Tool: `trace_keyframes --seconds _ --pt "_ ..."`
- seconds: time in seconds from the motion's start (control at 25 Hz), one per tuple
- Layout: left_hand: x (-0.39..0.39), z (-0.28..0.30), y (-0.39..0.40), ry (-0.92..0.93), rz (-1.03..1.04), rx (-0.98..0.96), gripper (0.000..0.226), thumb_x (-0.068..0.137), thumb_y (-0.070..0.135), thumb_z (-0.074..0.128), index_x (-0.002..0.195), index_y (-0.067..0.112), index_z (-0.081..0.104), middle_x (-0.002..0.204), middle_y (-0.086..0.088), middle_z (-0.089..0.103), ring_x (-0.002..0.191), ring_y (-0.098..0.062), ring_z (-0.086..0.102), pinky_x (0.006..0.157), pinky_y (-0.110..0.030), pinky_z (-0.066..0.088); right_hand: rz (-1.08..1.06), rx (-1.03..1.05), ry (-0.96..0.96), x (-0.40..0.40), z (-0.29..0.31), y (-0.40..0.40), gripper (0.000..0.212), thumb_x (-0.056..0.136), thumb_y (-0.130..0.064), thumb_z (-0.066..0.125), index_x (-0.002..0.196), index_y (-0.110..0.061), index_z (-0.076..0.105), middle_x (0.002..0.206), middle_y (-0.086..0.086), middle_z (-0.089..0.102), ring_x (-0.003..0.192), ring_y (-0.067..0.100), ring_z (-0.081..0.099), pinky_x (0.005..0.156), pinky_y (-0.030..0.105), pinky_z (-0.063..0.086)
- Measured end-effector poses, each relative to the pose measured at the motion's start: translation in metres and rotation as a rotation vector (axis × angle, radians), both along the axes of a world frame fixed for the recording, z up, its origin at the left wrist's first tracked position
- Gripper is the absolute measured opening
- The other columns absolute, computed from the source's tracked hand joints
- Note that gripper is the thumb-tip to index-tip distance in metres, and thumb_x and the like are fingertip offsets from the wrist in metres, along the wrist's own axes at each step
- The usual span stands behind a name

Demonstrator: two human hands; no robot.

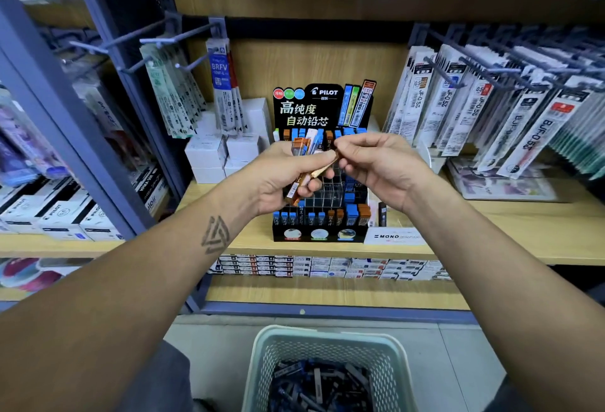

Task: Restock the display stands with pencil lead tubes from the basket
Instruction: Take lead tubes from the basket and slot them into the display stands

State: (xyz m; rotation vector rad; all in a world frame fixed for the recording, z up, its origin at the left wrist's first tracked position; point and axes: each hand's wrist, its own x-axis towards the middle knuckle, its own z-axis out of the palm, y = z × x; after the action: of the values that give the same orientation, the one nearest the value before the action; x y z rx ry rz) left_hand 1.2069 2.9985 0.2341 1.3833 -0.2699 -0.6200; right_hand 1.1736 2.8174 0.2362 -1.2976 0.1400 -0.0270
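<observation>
Lead tubes (302, 163) sit clutched in the left hand (284, 179), the right hand (376, 166) pinching one; the display stand (322, 208) is half-filled, the basket (327, 369) well stocked.

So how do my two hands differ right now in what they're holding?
The left hand grips a bundle of lead tubes, orange and blue ones, with its fingers curled round them. The right hand holds no bundle; it only pinches the tip of one orange tube sticking out of the left hand. Both are raised in front of the display stand, above the basket.
</observation>
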Motion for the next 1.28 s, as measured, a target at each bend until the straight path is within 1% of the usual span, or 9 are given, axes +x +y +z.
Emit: trace_keyframes --seconds 0.2,0.36,0.44,0.56,0.68,0.84,0.96,1.08,1.28 --pt "0.006 -0.002 0.000 0.056 0.050 -0.028 0.003 0.094 0.004 0.064 0.094 0.001 0.064 0.080 -0.018 0.067 0.045 -0.009 0.047 0.035 -0.015 0.034 -0.094 -0.084 -0.064 0.003 -0.001 -0.010 0.014 0.082 0.002 0.075 0.096 0.004 0.071 0.074 0.011 0.072 0.062 0.016 0.067 0.060 0.020 0.057" --pt "0.010 -0.002 -0.004 0.101 0.097 -0.080 0.004 0.094 -0.001 0.062 0.091 0.001 0.061 0.075 -0.017 0.064 0.044 -0.009 0.045 0.035 -0.014 0.032 0.030 -0.031 -0.148 0.001 -0.002 -0.015 0.019 0.086 0.007 0.067 0.106 0.007 0.069 0.092 0.020 0.073 0.076 0.020 0.071 0.073 0.023 0.059" --pt "0.011 -0.003 -0.006 0.127 0.092 -0.038 0.002 0.095 0.000 0.061 0.094 -0.001 0.060 0.077 -0.019 0.065 0.043 -0.008 0.046 0.034 -0.014 0.033 0.031 -0.070 -0.184 0.000 -0.001 -0.018 0.020 0.086 0.005 0.068 0.105 0.005 0.070 0.086 0.017 0.074 0.072 0.019 0.072 0.070 0.023 0.059" --pt "0.017 -0.008 -0.006 0.161 0.188 0.084 0.011 0.093 0.002 0.066 0.096 0.001 0.056 0.073 -0.019 0.066 0.041 -0.010 0.049 0.033 -0.017 0.036 -0.056 -0.310 -0.234 -0.002 0.003 -0.027 0.014 0.084 0.002 0.073 0.098 0.001 0.072 0.075 0.013 0.074 0.067 0.020 0.071 0.066 0.025 0.059" --pt "0.023 -0.008 -0.003 0.185 0.280 0.063 0.015 0.093 0.004 0.068 0.083 0.005 0.056 0.062 -0.009 0.059 0.040 -0.009 0.050 0.034 -0.016 0.037 -0.064 -0.735 -0.260 -0.003 -0.004 -0.025 0.010 0.086 -0.001 0.074 0.096 -0.005 0.075 0.078 0.009 0.075 0.072 0.018 0.074 0.076 0.031 0.062" --pt "0.020 -0.003 -0.005 0.156 0.292 0.021 0.018 0.092 0.003 0.068 0.079 0.005 0.056 0.061 -0.008 0.057 0.041 -0.009 0.050 0.035 -0.016 0.036 0.043 -1.271 -0.328 -0.004 -0.021 -0.012 0.010 0.094 -0.014 0.069 0.102 -0.017 0.074 0.084 -0.001 0.074 0.078 0.011 0.072 0.082 0.038 0.060" --pt "0.018 -0.003 -0.005 0.136 0.297 0.029 0.017 0.091 0.002 0.069 0.079 0.005 0.057 0.062 -0.009 0.058 0.042 -0.010 0.050 0.035 -0.016 0.036 0.068 -1.400 -0.331 -0.005 -0.026 -0.002 0.007 0.091 -0.023 0.073 0.098 -0.022 0.072 0.087 -0.002 0.072 0.083 0.018 0.068 0.080 0.041 0.058" --pt "0.019 -0.004 -0.004 0.132 0.293 0.037 0.017 0.090 0.003 0.071 0.081 0.005 0.057 0.062 -0.009 0.058 0.041 -0.011 0.051 0.035 -0.017 0.037 0.075 -1.513 -0.296 -0.007 -0.027 0.006 0.007 0.090 -0.032 0.073 0.096 -0.028 0.073 0.088 -0.004 0.073 0.085 0.019 0.066 0.077 0.036 0.056" --pt "0.018 -0.007 -0.004 0.140 0.261 0.047 0.018 0.089 0.004 0.073 0.093 0.005 0.055 0.063 -0.009 0.058 0.044 -0.012 0.051 0.036 -0.018 0.037 0.191 -1.556 -0.216 -0.009 -0.033 0.012 0.010 0.095 -0.029 0.067 0.101 -0.030 0.074 0.095 -0.002 0.073 0.088 0.022 0.067 0.076 0.037 0.057"
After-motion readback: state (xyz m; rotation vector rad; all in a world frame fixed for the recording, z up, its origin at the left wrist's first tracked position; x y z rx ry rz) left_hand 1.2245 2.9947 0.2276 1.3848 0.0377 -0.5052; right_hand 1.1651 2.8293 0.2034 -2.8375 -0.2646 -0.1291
